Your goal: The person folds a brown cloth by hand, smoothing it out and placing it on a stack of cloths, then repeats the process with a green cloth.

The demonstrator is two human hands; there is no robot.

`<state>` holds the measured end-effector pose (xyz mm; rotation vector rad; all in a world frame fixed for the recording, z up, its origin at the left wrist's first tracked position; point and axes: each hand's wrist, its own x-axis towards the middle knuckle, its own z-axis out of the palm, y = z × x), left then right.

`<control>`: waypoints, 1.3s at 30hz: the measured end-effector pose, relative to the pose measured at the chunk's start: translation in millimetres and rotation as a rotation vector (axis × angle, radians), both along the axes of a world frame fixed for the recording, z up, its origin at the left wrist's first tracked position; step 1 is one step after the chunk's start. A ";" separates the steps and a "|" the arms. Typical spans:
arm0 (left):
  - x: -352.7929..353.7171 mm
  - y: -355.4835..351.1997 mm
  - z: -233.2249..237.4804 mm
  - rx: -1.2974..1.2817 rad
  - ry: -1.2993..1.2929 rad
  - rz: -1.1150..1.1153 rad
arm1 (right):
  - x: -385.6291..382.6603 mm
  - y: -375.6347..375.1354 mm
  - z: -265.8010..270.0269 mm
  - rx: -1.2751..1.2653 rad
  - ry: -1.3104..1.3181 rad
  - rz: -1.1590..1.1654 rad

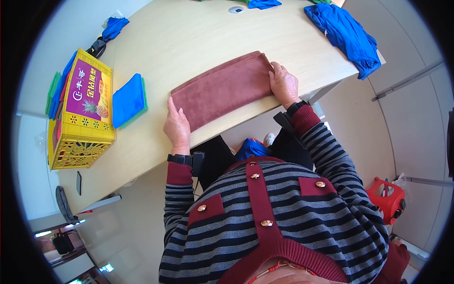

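Note:
A reddish-brown folded towel [227, 90] lies lengthwise along the front edge of the table, its layers showing at the far side. My left hand [178, 128] rests against the towel's left end, fingers stretched out along that edge. At the opposite end, my right hand [284, 85] has the corner of the towel between its thumb and fingers. Left of the towel, a folded blue cloth [128, 101] lies on top of a green one [145, 102], next to a yellow crate [85, 139].
Colored cloths [61, 90] fill the crate. A crumpled blue cloth [343, 35] hangs over the table's right corner. A phone-like dark slab [79, 183] lies near the left edge. A red plastic stool-like object [388, 201] stands on the floor at right.

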<state>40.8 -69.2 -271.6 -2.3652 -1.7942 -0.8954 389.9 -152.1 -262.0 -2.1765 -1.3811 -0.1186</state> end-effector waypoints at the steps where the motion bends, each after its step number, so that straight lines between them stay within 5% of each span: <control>1: -0.4 -2.2 0.1 -0.050 0.024 0.020 | -0.4 -0.2 -0.1 -0.010 0.000 0.000; 14: 10.0 -15.8 35.0 -0.044 0.239 0.050 | 3.0 -6.0 19.2 0.034 -0.002 0.006; 17: 36.1 -8.2 37.5 0.122 0.185 -0.397 | -32.5 0.3 36.8 0.119 -0.119 0.204; 20: 76.9 -0.2 24.1 0.102 0.234 -0.576 | -84.5 14.4 35.7 0.143 0.089 0.510; 22: 88.3 3.3 8.3 0.065 0.259 -0.578 | -102.9 20.0 24.2 0.123 0.176 0.617; 25: 96.0 2.6 3.6 -0.027 0.317 -0.581 | -115.9 20.6 3.1 0.079 -0.167 0.497; 29: 81.0 0.7 3.7 -0.097 0.321 -0.470 | -73.9 26.5 -3.3 -0.203 -0.235 0.440; 39: 39.9 16.7 -0.5 -0.199 0.326 -0.242 | -7.4 38.4 -7.4 -0.255 -0.263 0.269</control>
